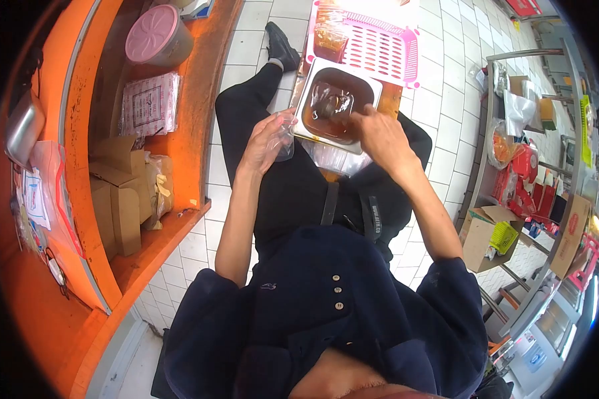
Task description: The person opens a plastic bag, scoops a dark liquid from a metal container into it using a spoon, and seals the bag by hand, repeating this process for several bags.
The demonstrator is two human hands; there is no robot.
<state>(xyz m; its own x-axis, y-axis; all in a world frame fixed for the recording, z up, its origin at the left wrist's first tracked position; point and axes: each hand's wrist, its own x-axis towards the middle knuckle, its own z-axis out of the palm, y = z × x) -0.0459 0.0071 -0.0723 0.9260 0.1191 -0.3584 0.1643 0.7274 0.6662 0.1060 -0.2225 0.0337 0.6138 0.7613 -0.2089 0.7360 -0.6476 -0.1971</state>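
Observation:
I am seated, looking down at my lap. My left hand [265, 141] holds a small clear plastic bag [284, 135] by its upper edge. My right hand [374, 130] rests at the near rim of a steel tray [309, 86] of dark brown sauce, fingers pinched together; whether they hold anything I cannot tell. A ladle or spoon [331, 105] lies in the sauce. A stack of clear bags [336, 158] lies on my lap below the tray. Behind the tray sits a pink plastic basket [379, 46] with a filled sauce bag [329, 38].
An orange counter [199, 73] curves along the left, with cardboard boxes [116, 193], a patterned packet [150, 103] and a pink-lidded tub [156, 33]. White floor tiles surround me. Metal shelves [532, 120] with red packets and boxes stand at the right.

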